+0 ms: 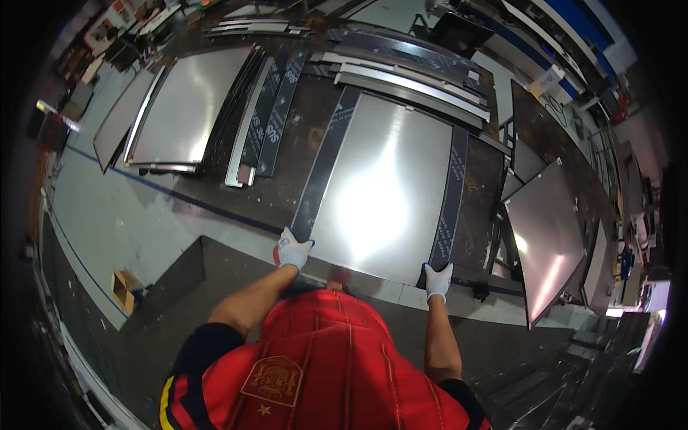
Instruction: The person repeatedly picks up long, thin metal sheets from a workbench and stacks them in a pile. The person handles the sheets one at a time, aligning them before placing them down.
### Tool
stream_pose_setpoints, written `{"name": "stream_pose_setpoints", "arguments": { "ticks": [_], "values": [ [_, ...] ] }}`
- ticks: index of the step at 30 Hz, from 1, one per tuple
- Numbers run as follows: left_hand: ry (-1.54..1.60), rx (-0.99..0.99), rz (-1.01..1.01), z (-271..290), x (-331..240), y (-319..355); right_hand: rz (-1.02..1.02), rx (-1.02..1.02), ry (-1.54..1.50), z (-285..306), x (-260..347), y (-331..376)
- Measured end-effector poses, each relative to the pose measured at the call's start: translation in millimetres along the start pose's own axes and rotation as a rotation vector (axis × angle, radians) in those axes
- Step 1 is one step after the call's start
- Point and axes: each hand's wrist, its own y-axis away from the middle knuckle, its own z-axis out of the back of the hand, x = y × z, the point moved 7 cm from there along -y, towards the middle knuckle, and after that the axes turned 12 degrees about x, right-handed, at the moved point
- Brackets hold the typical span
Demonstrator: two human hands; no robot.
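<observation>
A long dark desk (301, 136), rusty brown and worn, runs across the far half of the scene from left to right, standing on a pale grey floor (136, 222) marked with a blue line. The biggest thing on it is a large shiny metal sheet (380, 193), lying flat in the middle of the desk with its near edge at the desk's near side, right in front of the person. Dark protective film strips (322, 168) run along its left and right edges, and a bright glare sits on its centre.

To the far left lies a second stack of metal sheets (190, 104), also flat, well apart from the first. Between the two, narrow metal strips (247, 129) lie lengthwise. At the far side of the large sheet, a bundle of long bent metal profiles (416, 86) lies across the desk. On the right, another polished sheet (548, 236) stands tilted beside the desk's end.

The left hand (292, 252), in a white glove, is closed on the near left corner of the large sheet. The right hand (438, 279), gloved likewise, grips the near right corner, fingers curled over the edge.

On the floor at the near left sits a small cardboard box (123, 287).
</observation>
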Motion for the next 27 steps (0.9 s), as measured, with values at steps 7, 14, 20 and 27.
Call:
{"name": "stream_pose_setpoints", "arguments": {
  "ticks": [7,14,20,27],
  "values": [
    [-0.111,0.378,-0.326,24,40,5,0.103,0.245,-0.202,1,-41,44],
    [-0.52,0.386,-0.367,25,36,-7,0.105,0.325,0.36,25,-42,23],
    [-0.497,0.424,-0.343,26,28,-1,0.123,0.217,0.406,28,-41,22],
    [-0.318,0.37,-0.443,31,36,8,-0.282,-0.024,0.545,-5,-30,38]
  ]
}}
